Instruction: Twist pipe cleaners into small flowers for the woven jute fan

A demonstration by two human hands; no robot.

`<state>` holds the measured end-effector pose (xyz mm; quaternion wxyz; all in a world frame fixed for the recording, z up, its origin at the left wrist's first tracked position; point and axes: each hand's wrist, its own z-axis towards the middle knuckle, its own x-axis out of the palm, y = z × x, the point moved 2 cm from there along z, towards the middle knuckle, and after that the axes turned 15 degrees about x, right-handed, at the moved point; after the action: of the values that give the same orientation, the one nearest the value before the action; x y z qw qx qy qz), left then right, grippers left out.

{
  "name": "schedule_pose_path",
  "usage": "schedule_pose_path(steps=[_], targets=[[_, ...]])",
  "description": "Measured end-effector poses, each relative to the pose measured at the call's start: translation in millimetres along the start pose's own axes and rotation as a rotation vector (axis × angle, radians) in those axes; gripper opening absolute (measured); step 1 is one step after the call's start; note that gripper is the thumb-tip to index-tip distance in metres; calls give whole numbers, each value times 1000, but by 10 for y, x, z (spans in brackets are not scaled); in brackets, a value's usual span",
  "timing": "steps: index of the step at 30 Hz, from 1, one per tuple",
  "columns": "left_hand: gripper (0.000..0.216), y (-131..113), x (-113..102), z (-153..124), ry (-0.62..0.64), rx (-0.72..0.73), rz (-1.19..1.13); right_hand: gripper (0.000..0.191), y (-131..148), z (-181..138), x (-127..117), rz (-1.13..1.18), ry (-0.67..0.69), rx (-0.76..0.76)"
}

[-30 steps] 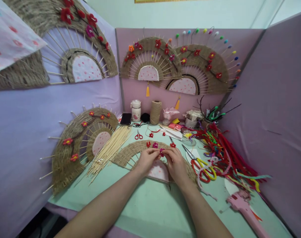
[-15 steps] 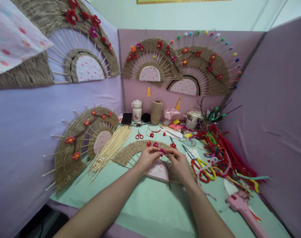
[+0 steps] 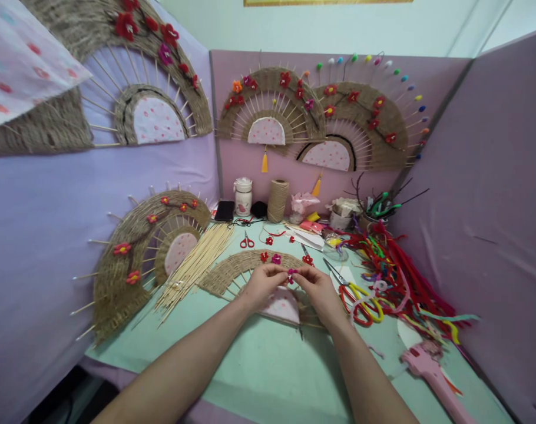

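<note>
Both my hands meet over a flat woven jute fan lying on the green table top. My left hand and my right hand pinch a small magenta pipe-cleaner flower between their fingertips, just above the fan's pink dotted centre. A red flower and a magenta flower sit on the fan's arc right behind my fingers.
A bundle of bamboo skewers lies left of the fan. Scissors, a heap of coloured pipe cleaners and a pink glue gun lie to the right. A twine spool, a jar and finished fans line the purple walls.
My hands have stayed over the fan and shifted a little; the small flower between my fingertips has turned slightly.
</note>
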<state>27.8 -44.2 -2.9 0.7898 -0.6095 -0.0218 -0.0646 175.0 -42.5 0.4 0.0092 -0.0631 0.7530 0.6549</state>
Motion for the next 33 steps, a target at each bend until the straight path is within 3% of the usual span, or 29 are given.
schedule_pose_path(steps=[7, 14, 25, 33], targets=[[24, 74, -36, 23, 56, -16, -26, 31, -53, 28, -13, -35, 4, 46], [28, 22, 7, 54, -23, -116, -233, 32, -7, 6, -31, 13, 37, 47], [29, 114, 21, 47, -13, -144, -239, 28, 38, -33, -22, 22, 56, 72], [29, 18, 49, 25, -53, -158, -320, 25, 24, -23, -11, 29, 52, 50]])
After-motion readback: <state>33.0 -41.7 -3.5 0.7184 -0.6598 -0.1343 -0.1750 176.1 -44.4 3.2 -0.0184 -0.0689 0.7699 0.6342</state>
